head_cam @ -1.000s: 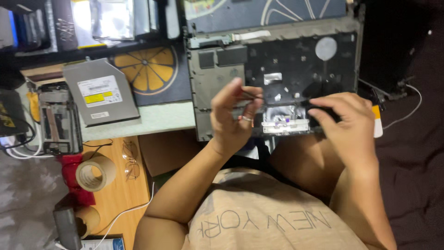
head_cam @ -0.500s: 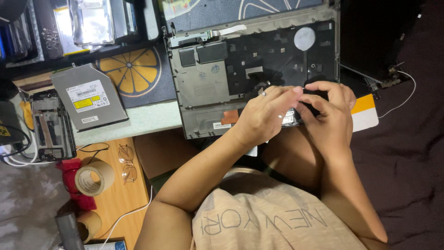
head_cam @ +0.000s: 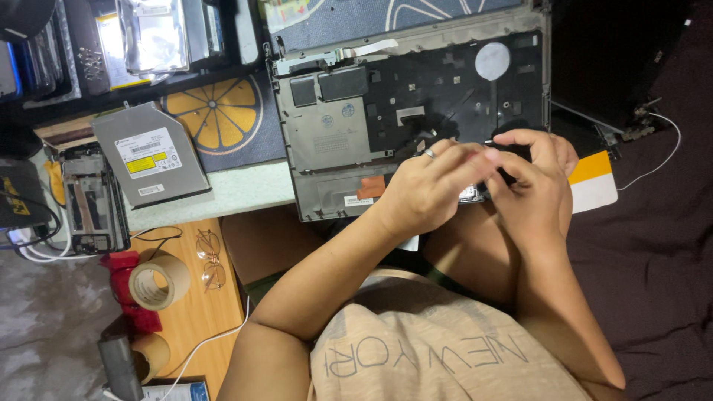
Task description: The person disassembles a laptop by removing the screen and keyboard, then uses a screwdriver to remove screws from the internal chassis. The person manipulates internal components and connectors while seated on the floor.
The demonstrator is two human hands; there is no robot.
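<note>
Left hand [head_cam: 427, 189]: fingers curled, pinching over a small silvery part [head_cam: 469, 194], hold unclear | Right hand [head_cam: 531, 182]: fingertips meeting the left's, grip unclear | Part: at near edge of open laptop base [head_cam: 334, 141], directly under both hands, left slightly nearer | Base long axis: left-right | Beside: optical drive [head_cam: 148, 154], tape roll [head_cam: 157, 281].
</note>
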